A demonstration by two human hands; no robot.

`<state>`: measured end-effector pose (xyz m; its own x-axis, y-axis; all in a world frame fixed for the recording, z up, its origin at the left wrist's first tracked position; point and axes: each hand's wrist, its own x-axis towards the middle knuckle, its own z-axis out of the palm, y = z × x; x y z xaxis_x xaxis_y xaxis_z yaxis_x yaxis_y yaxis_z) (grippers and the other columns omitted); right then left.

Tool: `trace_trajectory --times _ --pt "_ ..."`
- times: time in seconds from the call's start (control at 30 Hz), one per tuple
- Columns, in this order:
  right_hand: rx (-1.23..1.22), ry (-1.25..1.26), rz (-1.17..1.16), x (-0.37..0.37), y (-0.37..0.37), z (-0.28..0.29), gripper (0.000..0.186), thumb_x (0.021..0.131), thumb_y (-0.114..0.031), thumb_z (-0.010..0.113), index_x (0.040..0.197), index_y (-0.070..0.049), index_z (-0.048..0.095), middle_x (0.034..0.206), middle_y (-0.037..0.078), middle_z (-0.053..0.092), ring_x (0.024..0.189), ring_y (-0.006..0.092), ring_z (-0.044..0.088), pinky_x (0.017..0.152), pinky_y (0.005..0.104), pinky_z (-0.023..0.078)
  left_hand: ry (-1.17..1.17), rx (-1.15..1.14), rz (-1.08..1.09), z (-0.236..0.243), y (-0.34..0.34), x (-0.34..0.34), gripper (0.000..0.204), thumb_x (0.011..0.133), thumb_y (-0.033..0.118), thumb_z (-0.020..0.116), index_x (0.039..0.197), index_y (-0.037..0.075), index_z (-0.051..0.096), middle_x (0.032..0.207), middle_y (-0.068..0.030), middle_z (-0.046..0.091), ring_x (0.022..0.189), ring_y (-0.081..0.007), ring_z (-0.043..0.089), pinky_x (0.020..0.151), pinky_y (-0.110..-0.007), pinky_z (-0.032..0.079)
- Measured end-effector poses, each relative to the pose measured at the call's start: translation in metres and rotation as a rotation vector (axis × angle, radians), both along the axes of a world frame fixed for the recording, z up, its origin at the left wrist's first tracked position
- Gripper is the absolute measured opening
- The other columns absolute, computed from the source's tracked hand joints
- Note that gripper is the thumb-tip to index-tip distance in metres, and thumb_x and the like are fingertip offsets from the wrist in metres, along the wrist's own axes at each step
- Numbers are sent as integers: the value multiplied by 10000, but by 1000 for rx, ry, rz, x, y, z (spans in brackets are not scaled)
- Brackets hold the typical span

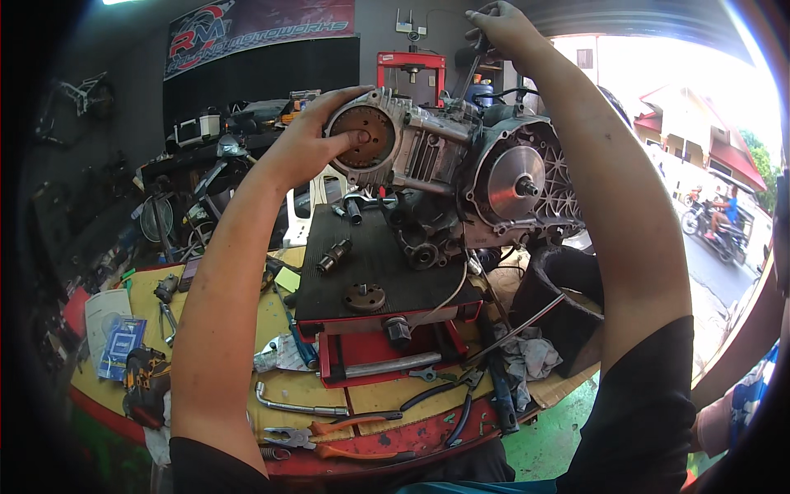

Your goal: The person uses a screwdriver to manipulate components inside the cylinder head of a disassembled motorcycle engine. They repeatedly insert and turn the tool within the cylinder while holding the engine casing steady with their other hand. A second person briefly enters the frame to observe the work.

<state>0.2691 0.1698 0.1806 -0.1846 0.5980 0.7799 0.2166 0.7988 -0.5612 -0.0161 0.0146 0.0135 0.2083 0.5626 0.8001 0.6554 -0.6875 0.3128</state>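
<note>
A motor-scooter engine (430, 165) rests on a black-topped stand (333, 288) in front of me. My left hand (300, 148) wraps over the cylinder head at its left end, thumb on the round toothed timing sprocket (374, 150). Raised above the engine's rear, my right hand (504, 34) is closed on the upper end of a wrench-like tool (471, 76) with a thin metal shaft. Where the shaft meets the engine is hard to make out. A shiny pulley disc (498, 185) faces me. On the stand lie a dark cylindrical part (334, 257) and a flat round part (364, 297).
Orange-handled pliers (358, 421), an L-shaped socket wrench (300, 405) and dark-handled pliers (461, 395) lie on the yellow-topped bench (387, 401). A black curved bin (539, 305) and a crumpled rag (527, 358) sit at right. Outside, a person rides a motorcycle (724, 235).
</note>
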Motion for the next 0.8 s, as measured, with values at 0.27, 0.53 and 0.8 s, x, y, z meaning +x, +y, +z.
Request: trace_trajectory --times 0.27,0.53,0.8 --pt "108 -171 -160 15 -6 6 473 988 -440 742 1183 -16 663 1041 54 775 877 194 731 730 395 615 8 40 11 -1 1 0 648 923 134 800 1529 179 573 1424 -119 640 1312 -246 623 1102 -373 509" --pt "328 -49 -101 32 4 4 410 911 -281 853 1141 41 747 865 122 769 720 198 729 652 344 582 16 21 -19 1 1 4 645 923 132 802 1525 179 577 1398 -108 645 1302 -231 625 1090 -369 519" --pt "308 -55 -231 15 -35 -2 436 958 -415 781 1089 2 790 819 110 769 742 207 742 665 362 585 17 49 13 -1 -3 -1 647 920 145 811 1523 171 578 1399 -101 647 1301 -229 626 1092 -370 520"
